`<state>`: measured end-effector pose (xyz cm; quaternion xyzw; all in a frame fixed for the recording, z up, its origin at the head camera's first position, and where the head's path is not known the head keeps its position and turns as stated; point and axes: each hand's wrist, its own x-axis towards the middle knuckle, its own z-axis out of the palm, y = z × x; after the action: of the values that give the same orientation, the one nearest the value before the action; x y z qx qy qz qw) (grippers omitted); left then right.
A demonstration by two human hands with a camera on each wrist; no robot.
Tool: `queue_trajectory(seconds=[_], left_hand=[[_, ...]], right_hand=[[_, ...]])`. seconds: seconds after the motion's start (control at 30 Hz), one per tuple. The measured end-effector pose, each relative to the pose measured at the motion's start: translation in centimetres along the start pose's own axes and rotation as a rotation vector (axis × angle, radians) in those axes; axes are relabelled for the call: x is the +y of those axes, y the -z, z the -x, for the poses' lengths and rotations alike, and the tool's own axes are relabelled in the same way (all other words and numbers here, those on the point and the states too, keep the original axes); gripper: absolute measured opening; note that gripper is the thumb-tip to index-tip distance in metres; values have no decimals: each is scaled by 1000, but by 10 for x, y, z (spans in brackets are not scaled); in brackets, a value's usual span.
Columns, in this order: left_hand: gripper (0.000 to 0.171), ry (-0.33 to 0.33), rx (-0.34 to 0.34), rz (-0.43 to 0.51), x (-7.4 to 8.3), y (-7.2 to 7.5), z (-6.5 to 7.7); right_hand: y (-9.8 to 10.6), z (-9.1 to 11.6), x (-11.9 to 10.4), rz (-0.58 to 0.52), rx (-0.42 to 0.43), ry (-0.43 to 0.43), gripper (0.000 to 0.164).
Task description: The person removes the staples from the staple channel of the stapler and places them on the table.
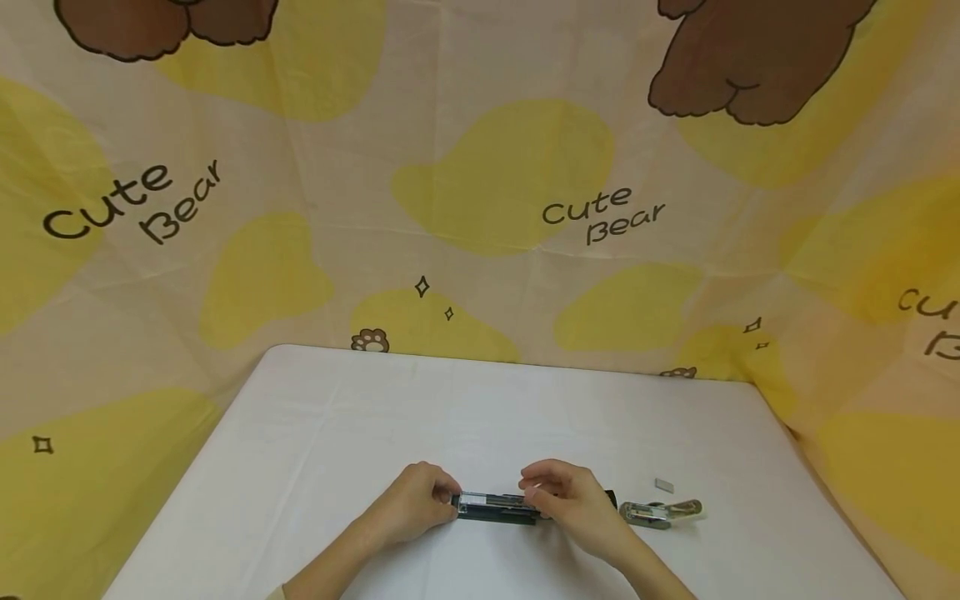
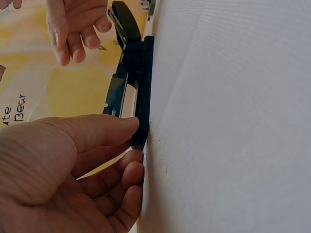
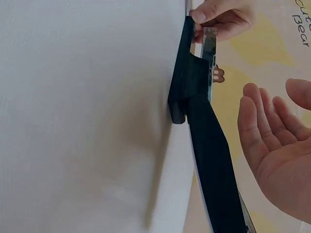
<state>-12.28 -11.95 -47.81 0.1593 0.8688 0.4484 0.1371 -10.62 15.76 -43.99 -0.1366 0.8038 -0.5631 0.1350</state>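
Note:
A black stapler stands on the white table with its top arm swung back and its metal staple channel showing. My left hand pinches the front end of its base between thumb and fingers, as the left wrist view confirms. Over the stapler's hinge side hovers my right hand, its fingers loosely bent. In the right wrist view that hand is apart from the raised black arm and holds nothing.
To the right lies a second, smaller stapler, spread apart at its hinge. Just behind it is a small grey block, perhaps a strip of staples. A patterned cloth hangs around the white table.

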Motion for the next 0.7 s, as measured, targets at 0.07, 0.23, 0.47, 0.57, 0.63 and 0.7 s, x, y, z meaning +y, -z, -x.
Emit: queue_trajectory(seconds=[0.07, 0.23, 0.47, 0.57, 0.63, 0.7], left_hand=[[22, 1, -1, 2, -1, 0, 0], [23, 2, -4, -1, -1, -1, 0], [22, -7, -7, 4, 2, 2, 0], [21, -4, -11, 7, 3, 2, 0], [22, -2, -15, 10, 3, 3, 0], [22, 0, -18, 7, 3, 3, 1]], right_hand=[[-3, -1, 0, -5, -12, -12, 32], [-11, -4, 0, -24, -44, -47, 33], [-23, -8, 6, -55, -74, -72, 34], [-27, -10, 8, -52, -86, -83, 33], [-30, -11, 9, -51, -87, -93, 32], [-33, -12, 8, -57, -87, -108, 32]])
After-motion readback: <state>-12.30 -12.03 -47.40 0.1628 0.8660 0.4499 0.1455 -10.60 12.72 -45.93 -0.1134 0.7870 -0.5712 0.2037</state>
